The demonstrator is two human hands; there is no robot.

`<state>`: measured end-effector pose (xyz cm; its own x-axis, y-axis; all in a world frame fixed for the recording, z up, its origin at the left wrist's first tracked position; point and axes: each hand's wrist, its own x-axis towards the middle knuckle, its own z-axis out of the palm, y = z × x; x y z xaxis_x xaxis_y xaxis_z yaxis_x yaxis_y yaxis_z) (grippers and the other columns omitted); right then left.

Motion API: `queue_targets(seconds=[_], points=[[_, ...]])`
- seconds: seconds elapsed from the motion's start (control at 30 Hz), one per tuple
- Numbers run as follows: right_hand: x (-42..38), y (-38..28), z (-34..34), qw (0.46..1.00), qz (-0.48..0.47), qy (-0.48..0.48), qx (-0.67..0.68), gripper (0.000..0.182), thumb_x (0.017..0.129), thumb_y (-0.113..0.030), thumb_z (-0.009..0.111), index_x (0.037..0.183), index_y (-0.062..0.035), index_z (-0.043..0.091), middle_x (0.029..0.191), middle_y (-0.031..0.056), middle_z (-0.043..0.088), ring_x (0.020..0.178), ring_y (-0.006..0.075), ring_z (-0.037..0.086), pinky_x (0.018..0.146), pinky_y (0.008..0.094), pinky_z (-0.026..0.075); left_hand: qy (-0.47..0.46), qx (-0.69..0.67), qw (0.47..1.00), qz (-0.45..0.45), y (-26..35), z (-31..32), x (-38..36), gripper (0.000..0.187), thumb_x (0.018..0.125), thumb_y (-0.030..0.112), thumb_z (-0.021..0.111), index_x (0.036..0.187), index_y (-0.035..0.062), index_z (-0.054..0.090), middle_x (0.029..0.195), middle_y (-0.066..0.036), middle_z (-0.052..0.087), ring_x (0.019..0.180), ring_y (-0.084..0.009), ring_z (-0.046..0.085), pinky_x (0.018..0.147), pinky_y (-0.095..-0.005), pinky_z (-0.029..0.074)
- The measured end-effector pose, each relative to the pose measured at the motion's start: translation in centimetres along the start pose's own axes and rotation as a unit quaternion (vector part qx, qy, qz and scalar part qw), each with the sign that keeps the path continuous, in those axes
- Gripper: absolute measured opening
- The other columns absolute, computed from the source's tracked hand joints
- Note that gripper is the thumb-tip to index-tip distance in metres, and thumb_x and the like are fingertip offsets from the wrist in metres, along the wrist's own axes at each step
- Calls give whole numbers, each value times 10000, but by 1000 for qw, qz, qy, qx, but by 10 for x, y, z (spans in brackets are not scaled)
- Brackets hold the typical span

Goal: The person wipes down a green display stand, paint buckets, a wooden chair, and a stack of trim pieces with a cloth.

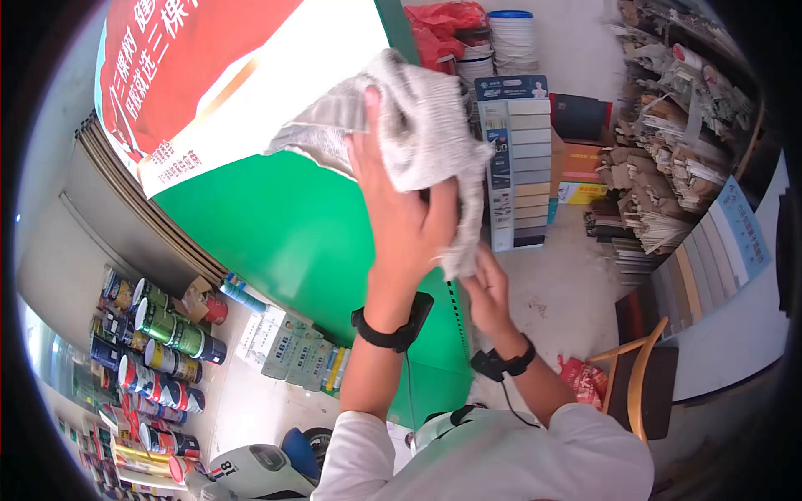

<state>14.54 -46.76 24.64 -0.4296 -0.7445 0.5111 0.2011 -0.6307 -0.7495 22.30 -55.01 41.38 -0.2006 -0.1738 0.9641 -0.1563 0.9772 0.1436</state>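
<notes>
A whitish-grey cloth (426,125) lies against the upper part of a large green, red and white display stand (276,225). My left hand (401,200) is on the cloth, its fingers spread over and into the folds. Lower down to the right, my right hand (489,292) is beside the stand's edge, just under the hanging end of the cloth, with its fingertips partly hidden behind it. Whether those fingers grip the cloth cannot be made out. Both wrists wear black bands with cables.
Paint cans (171,326) are stacked at the left, with boxes (292,351) near the stand's base. A scooter (259,472) is at the bottom. At the right are a sample board (528,167), bundled strips (668,184) and a wooden chair (639,392).
</notes>
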Motion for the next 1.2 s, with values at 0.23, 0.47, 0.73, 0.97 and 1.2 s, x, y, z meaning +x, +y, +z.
queue_targets(seconds=[0.23,0.47,0.73,0.97,1.2], points=[[-33,42,-35,991,21,12,-130,450,913,-123,668,1296,34,492,1282,157,546,1238,221,500,1083,351,347,-139,158,975,75,0,19,-57,700,754,209,635,1419,38,496,1334,-233,558,1253,-406,498,1120,-512,280],[-20,55,-39,944,12,-92,-316,748,868,-315,730,1403,55,359,1386,203,481,1302,320,463,1098,394,339,-65,6,997,-38,-15,8,-61,608,743,195,644,1347,140,600,1326,-216,562,1280,-411,479,1104,-517,300],[-27,102,-50,956,68,-87,-272,705,886,-344,718,1387,20,384,1315,206,510,1243,311,493,1052,422,374,93,20,966,-240,-112,-23,-141,469,958,279,493,1323,-16,499,1392,-287,448,1294,-392,450,1075,-496,345],[-34,97,-45,965,99,-101,-219,685,967,-365,608,1451,-25,262,1363,180,442,1282,275,431,1063,405,348,178,38,892,-413,-167,-48,-284,488,965,227,528,1374,-17,418,1384,-224,441,1268,-320,460,1063,-431,362],[-45,130,-60,967,112,-72,-217,741,985,-434,545,1479,3,206,1458,206,370,1351,301,372,1108,407,307,176,108,907,-367,-171,-35,-283,541,972,175,562,1426,-17,338,1375,-160,434,1242,-247,470,1051,-366,379]])
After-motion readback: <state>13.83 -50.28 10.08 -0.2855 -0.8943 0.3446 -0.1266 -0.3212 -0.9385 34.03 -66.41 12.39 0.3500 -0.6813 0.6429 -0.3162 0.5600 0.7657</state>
